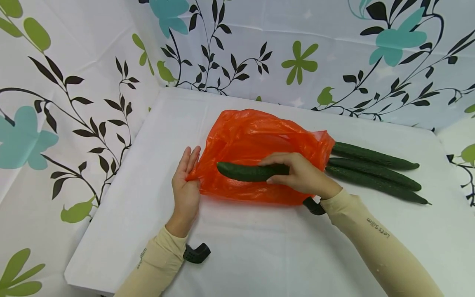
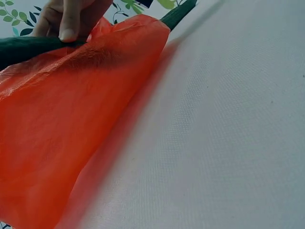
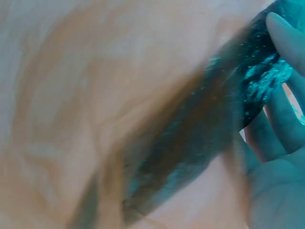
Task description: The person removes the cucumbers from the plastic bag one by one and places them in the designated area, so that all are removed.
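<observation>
In the head view, an orange-red plastic bag point(image 1: 237, 132) lies crumpled in the middle of the table. My right hand point(image 1: 297, 171) grips a dark green cucumber point(image 1: 241, 171) by its right part, fingers and thumb on opposite sides. The cucumber lies roughly level over the bag, its tip pointing left. At the bag's left edge, my left hand point(image 1: 186, 194) holds the plastic near the thumb, with other fingers stretched out. The left wrist view also shows the right hand point(image 2: 74, 19) on the cucumber point(image 2: 24, 50) above the bag point(image 2: 71, 129). The right wrist view is blurred.
Right of the bag lie three more cucumbers point(image 1: 378, 156) side by side, their left ends hidden by the bag. The white table point(image 1: 237, 255) meets a patterned cloth point(image 1: 297, 24) at the back and left. Black wrist devices point(image 1: 198, 253) are on both arms.
</observation>
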### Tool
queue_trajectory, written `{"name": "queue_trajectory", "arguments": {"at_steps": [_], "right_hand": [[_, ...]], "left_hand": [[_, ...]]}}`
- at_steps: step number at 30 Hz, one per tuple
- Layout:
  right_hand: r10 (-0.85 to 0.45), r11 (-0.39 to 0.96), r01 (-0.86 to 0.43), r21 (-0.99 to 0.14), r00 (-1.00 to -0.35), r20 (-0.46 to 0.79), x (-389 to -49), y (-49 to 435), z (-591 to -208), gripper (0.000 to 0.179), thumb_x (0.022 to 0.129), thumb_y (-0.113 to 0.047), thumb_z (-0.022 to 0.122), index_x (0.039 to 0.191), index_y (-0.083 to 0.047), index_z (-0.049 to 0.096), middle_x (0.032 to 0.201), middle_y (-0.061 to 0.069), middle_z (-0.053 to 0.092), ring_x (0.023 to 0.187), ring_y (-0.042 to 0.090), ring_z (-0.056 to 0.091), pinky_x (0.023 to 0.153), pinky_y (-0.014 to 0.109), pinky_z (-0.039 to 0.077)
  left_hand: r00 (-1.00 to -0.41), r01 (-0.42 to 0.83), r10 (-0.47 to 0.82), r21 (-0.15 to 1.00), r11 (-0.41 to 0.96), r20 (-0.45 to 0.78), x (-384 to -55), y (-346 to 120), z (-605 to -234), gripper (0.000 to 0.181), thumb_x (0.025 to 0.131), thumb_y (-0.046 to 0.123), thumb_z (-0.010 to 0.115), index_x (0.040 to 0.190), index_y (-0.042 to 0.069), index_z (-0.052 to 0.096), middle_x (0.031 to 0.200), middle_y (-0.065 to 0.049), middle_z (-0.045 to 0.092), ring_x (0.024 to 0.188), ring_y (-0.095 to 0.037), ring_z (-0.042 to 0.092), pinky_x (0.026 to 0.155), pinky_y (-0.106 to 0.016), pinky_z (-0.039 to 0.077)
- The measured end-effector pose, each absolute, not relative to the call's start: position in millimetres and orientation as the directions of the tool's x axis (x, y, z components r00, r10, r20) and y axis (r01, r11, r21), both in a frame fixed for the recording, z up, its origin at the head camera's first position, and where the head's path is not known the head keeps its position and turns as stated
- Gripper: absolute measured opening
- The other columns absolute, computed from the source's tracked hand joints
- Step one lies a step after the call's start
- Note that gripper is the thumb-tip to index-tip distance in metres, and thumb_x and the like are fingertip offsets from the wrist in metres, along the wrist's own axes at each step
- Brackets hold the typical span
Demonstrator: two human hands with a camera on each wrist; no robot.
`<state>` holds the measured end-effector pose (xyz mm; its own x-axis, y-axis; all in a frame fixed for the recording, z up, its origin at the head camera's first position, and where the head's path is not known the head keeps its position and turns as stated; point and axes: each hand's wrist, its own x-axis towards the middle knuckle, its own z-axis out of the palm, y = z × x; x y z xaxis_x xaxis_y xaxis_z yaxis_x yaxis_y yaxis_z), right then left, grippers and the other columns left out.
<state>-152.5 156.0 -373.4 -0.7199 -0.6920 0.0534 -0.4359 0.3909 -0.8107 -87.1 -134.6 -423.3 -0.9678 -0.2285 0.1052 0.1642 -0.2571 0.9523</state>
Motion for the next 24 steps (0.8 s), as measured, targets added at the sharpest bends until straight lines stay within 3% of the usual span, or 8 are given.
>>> {"name": "queue_trajectory", "arguments": {"at_steps": [8,16,19,24], "right_hand": [[-0.668,0.186,-0.330,-0.925,-0.733,0.127,-151.1,154.6,-364.3,0.043,0.086,0.002,0.077,0.127,-0.007,0.070,0.123,0.003,0.068,0.114,0.021,0.063,0.094,0.039,0.055],[-0.553,0.060,-0.136,-0.989,-0.830,0.080,-144.5,159.1,-345.4,0.046,0.087,0.002,0.075,0.131,-0.003,0.066,0.128,0.014,0.064,0.114,0.032,0.065,0.085,0.043,0.058],[-0.515,-0.009,-0.110,-0.994,-0.851,0.098,-142.2,160.4,-339.1,0.046,0.089,0.002,0.073,0.134,-0.004,0.065,0.129,0.014,0.064,0.116,0.032,0.063,0.089,0.042,0.057],[-0.489,-0.232,-0.046,-0.972,-0.858,0.157,-137.9,163.2,-330.6,0.040,0.095,0.007,0.061,0.133,-0.003,0.063,0.123,0.014,0.064,0.114,0.032,0.060,0.096,0.041,0.053]], "left_hand": [[-0.967,0.167,-0.230,0.953,-0.251,0.109,-88.4,-133.3,-421.4,0.085,0.080,-0.023,0.023,0.160,0.006,0.027,0.157,-0.008,0.043,0.145,-0.013,0.036,0.108,-0.026,0.039],[-0.969,0.162,-0.224,0.957,-0.242,0.107,-88.8,-132.3,-420.3,0.085,0.080,-0.023,0.024,0.160,0.008,0.027,0.156,-0.004,0.044,0.145,-0.012,0.036,0.108,-0.026,0.040],[-0.969,0.159,-0.225,0.956,-0.246,0.103,-88.8,-131.6,-419.3,0.086,0.080,-0.023,0.024,0.160,0.008,0.027,0.157,-0.007,0.043,0.145,-0.012,0.036,0.107,-0.026,0.041],[-0.971,0.151,-0.219,0.955,-0.254,0.096,-89.3,-130.8,-418.8,0.085,0.080,-0.023,0.024,0.160,0.008,0.027,0.158,-0.009,0.041,0.145,-0.012,0.036,0.107,-0.026,0.041]]}}
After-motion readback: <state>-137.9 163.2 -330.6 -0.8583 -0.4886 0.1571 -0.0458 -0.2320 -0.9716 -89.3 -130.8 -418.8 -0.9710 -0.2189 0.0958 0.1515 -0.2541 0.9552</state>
